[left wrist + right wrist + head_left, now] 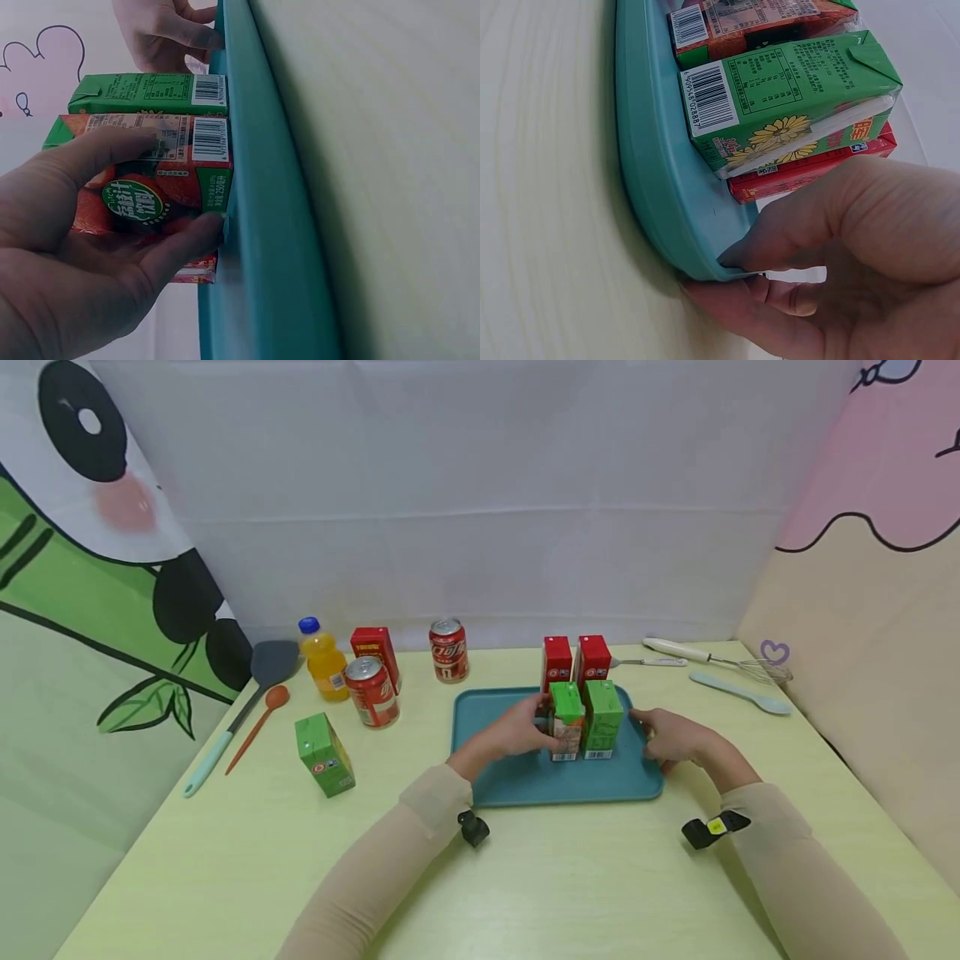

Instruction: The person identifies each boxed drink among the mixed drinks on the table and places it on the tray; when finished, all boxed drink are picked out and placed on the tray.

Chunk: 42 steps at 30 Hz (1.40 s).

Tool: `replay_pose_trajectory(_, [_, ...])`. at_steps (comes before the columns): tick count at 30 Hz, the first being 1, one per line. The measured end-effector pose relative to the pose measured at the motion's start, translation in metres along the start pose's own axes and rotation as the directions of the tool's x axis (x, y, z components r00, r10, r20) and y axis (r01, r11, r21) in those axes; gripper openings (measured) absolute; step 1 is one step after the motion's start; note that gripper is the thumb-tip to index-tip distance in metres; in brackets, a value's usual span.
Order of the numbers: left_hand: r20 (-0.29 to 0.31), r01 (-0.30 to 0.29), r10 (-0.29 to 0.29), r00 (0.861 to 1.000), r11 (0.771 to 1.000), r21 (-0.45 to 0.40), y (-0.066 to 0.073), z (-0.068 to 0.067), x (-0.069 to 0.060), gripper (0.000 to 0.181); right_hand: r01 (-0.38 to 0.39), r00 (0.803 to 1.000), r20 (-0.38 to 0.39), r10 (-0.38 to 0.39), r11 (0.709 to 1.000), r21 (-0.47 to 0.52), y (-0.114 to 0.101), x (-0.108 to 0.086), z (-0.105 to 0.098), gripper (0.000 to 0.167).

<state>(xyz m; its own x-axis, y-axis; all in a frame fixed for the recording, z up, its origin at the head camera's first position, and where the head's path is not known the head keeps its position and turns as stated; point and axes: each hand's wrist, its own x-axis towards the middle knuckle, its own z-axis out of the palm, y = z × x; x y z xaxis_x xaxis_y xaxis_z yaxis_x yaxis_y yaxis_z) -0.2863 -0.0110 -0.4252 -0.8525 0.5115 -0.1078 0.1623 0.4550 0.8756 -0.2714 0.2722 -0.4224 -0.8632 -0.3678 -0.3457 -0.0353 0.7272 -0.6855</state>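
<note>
In the head view, my left hand [517, 731] grips the lychee-juice carton [567, 740] from its left; the carton is upright, long axis vertical, in the teal tray [502, 790]. The green flower-printed carton [602, 720] stands just to its right; bare tray spreads left. My left-wrist view shows the tray's front rim passing its foot. My right-wrist view shows my right hand [877, 247] pinching the tray's right edge, thumb inside.

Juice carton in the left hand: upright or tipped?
Upright: in the head view, the juice carton has its green top uppermost and barcode low, the left hand gripping it.
</note>
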Motion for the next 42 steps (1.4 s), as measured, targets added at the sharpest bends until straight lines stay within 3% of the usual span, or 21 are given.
replay_pose_trajectory(6, [0.001, 0.014, -0.014, 1.0, 1.0, -0.023, 0.003, 0.0, -0.01, 0.094, -0.01, 1.0, 0.005, 0.01, 1.0, -0.004, -0.001, 0.0, 0.0, 0.086])
replay_pose_trajectory(10, [-0.012, 0.054, -0.054, 0.998, 0.998, 0.041, 0.007, -0.008, -0.019, 0.096, -0.008, 1.0, 0.005, 0.008, 1.0, -0.004, -0.002, -0.001, 0.0, 0.086])
replay_pose_trajectory(13, [-0.044, 0.037, -0.032, 0.999, 0.994, 0.098, 0.006, -0.022, -0.025, 0.09, -0.006, 1.0, 0.006, 0.006, 1.0, -0.003, -0.002, -0.002, -0.001, 0.086])
replay_pose_trajectory(16, [-0.097, -0.001, 0.01, 0.995, 0.995, 0.1, 0.005, -0.04, -0.031, 0.08, -0.002, 1.0, 0.008, 0.002, 1.0, -0.004, -0.002, -0.002, -0.001, 0.086])
replay_pose_trajectory(20, [-0.186, -0.05, 0.065, 0.98, 0.995, 0.082, 0.005, -0.066, -0.038, 0.067, -0.009, 1.0, 0.013, 0.009, 1.0, -0.003, -0.002, -0.003, -0.002, 0.086])
replay_pose_trajectory(23, [-0.271, -0.076, 0.093, 0.958, 0.994, 0.074, 0.009, -0.088, -0.041, 0.058, -0.018, 1.0, 0.018, 0.018, 1.0, 0.008, -0.002, -0.002, -0.003, 0.086])
replay_pose_trajectory(25, [-0.333, -0.062, 0.085, 0.939, 0.995, 0.078, 0.012, -0.105, -0.043, 0.054, -0.015, 1.0, 0.022, 0.014, 1.0, 0.016, -0.001, -0.002, -0.003, 0.087])
replay_pose_trajectory(30, [-0.451, 0.075, -0.015, 0.892, 0.991, 0.115, 0.018, -0.146, -0.049, 0.054, -0.01, 1.0, 0.029, 0.009, 1.0, 0.021, -0.001, -0.002, -0.003, 0.086])
replay_pose_trajectory(36, [-0.52, 0.193, -0.07, 0.851, 0.963, 0.186, 0.016, -0.185, -0.05, 0.054, -0.011, 1.0, 0.017, 0.011, 1.0, -0.003, -0.002, -0.007, -0.005, 0.085])
replay_pose_trajectory(42, [-0.607, 0.326, -0.154, 0.78, 0.927, 0.184, 0.002, -0.213, -0.056, 0.052, 0.001, 0.999, 0.033, -0.001, 1.0, -0.006, -0.003, -0.003, -0.002, 0.085])
